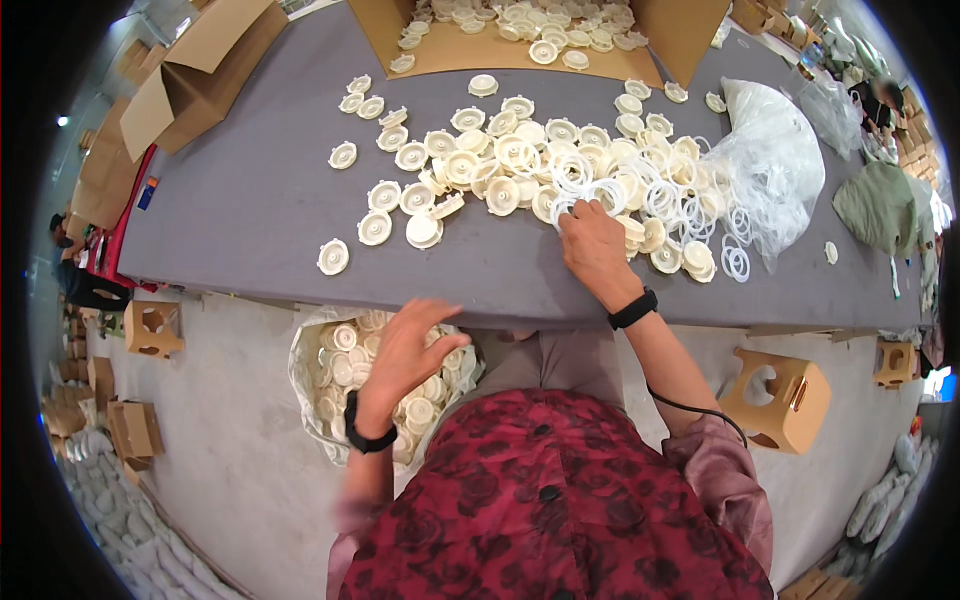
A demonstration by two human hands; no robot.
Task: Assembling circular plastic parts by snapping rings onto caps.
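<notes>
My right hand (597, 252) reaches onto the grey table, its fingers pinched together on a translucent white ring (563, 212) at the edge of the pile. More thin rings (662, 199) lie loose beside it, over and among cream plastic caps (503, 195). Each cap is round, with small tabs at its rim and a raised centre. Slightly blurred, my left hand (408, 347) hovers between the table's near edge and a white sack (302, 372) below. Its fingers are spread and hold nothing that I can see. Many similar caps (345, 338) fill the sack.
At the table's (250, 180) far side stands a cardboard box (480, 68) with more caps. A clear plastic bag (765, 165) of rings slumps at the right. An open carton (205, 80) sits at the far left. On the floor are brown stools (790, 400).
</notes>
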